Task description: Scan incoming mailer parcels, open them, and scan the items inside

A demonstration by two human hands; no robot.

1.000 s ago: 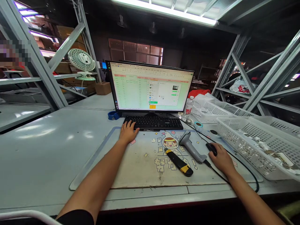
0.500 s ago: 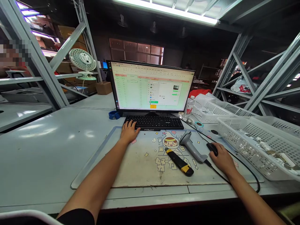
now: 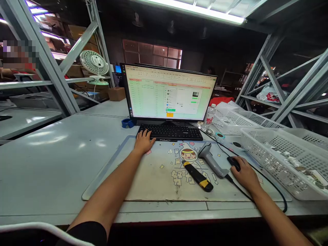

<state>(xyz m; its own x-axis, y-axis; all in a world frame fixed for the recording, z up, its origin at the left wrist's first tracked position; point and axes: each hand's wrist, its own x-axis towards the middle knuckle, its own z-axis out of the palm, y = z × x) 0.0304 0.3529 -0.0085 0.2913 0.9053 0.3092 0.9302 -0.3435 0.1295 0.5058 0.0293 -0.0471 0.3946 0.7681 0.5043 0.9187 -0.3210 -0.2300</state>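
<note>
My left hand (image 3: 143, 141) lies flat with its fingers spread on the left end of a black keyboard (image 3: 171, 132). My right hand (image 3: 244, 175) is cupped over a black mouse (image 3: 234, 162) on the printed desk mat (image 3: 159, 177). Between the hands lie a grey barcode scanner (image 3: 212, 159) and a black-and-yellow utility knife (image 3: 197, 176). A lit monitor (image 3: 170, 94) with a green spreadsheet stands behind the keyboard.
White mesh baskets (image 3: 284, 153) with small bottles stand at the right, and another basket (image 3: 230, 121) behind them. A water bottle (image 3: 209, 117), blue tape roll (image 3: 127, 123), desk fan (image 3: 94, 66) and cardboard box (image 3: 117, 93) sit further back. Grey shelving frames flank both sides.
The view has shifted slightly, so everything sits a little further right and the table objects a little higher in the frame. Both hands stay on the keyboard and the mouse.
</note>
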